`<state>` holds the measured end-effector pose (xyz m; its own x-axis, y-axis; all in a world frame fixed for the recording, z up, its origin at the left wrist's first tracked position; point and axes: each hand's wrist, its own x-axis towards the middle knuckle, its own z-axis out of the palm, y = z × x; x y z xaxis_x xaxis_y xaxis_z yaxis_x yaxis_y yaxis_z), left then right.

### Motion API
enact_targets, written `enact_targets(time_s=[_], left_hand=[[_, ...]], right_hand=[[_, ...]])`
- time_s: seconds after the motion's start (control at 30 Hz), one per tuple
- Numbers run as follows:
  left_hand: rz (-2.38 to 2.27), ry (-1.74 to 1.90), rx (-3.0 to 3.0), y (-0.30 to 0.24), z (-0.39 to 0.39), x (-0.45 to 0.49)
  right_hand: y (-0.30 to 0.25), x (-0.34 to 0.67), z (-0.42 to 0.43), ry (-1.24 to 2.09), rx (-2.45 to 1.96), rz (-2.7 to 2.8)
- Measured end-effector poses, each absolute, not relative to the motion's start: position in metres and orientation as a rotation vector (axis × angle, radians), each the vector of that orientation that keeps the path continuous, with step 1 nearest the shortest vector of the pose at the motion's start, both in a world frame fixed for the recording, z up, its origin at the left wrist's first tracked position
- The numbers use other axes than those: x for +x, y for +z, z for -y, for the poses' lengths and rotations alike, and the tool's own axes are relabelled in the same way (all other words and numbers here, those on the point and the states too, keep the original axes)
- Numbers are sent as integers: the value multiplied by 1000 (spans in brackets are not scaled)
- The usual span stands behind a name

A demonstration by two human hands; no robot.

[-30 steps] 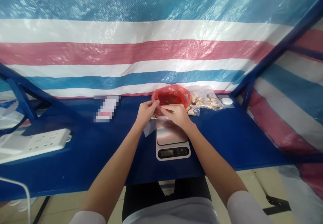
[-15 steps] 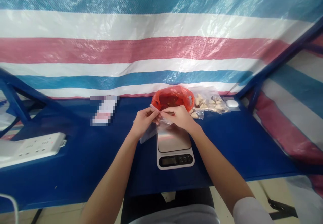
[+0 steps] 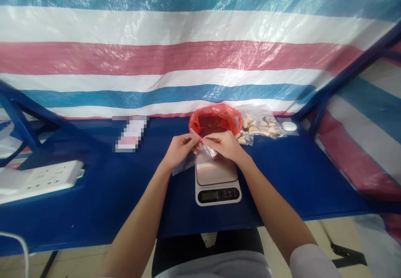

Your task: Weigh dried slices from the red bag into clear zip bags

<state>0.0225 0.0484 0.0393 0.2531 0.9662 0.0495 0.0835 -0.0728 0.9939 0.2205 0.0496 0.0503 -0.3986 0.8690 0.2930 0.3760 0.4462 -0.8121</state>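
1. The left hand (image 3: 180, 150) and right hand (image 3: 226, 146) are pressed close together, fingers and thumbs pinching the top edge of a clear plastic bag (image 3: 203, 152).
2. The bag hangs just above the steel platform of a digital kitchen scale (image 3: 216, 171); the film is too clear to tell whether its mouth is open.
3. Its upper corner now stands taller beside the left hand than in the earlier frame.
4. A red plastic bag (image 3: 213, 119) and a clear bag of dumplings (image 3: 260, 125) lie just beyond the right hand.
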Motion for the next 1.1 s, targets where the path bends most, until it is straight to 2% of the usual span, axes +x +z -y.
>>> enact_targets(time_s=[0.63, 1.1], left_hand=[[-1020, 1084, 1273, 36, -47, 29], [-872, 1105, 1228, 30, -49, 31]], right_hand=[[52, 218, -46, 1001, -1001, 1972], [47, 220, -49, 1326, -1054, 1761]])
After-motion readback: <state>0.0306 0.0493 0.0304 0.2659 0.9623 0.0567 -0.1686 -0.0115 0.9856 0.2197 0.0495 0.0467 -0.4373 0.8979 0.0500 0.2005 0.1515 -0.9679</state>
